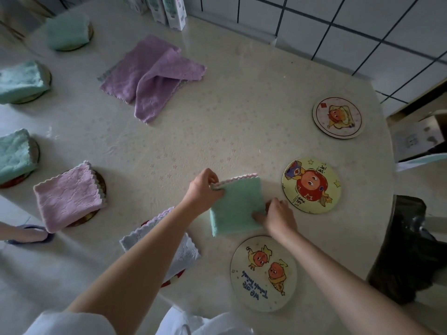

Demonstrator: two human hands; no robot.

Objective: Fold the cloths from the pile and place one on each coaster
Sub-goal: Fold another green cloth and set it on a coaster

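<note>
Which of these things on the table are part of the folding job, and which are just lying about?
Part of the job:
- green cloth, held by the left hand and right hand
- purple cloth pile
- three bare coasters
- coasters already covered, e.g. pink cloth

Lying about:
- cartons
- black bag

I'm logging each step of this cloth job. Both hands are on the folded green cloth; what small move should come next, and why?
Probably carry the folded green cloth, pinched by the left hand and right hand, onto the bare coaster nearest the person. The cloth already looks square, and that coaster lies just below it with nothing on it.
</note>
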